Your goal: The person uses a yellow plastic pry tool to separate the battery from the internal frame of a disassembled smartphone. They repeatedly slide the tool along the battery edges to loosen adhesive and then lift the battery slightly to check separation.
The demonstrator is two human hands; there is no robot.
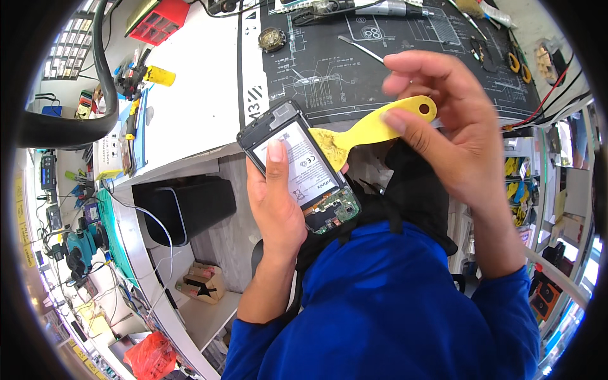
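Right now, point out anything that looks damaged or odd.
The scraper looks odd: brownish, mottled marks spot its wide end, unlike the yellow handle. Dirt or wear, I cannot tell. The phone is open, its board bare.

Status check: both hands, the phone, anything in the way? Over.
Left hand gripping opened phone. Right hand holding yellow scraper, blade at phone's long edge. Left thumb partly covering battery.

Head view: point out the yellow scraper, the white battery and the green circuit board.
Yellow scraper (366, 132): head view, on its handle, toward the blade.
White battery (306, 163): head view, middle of its printed face.
Green circuit board (344, 206): head view, on its exposed green surface.
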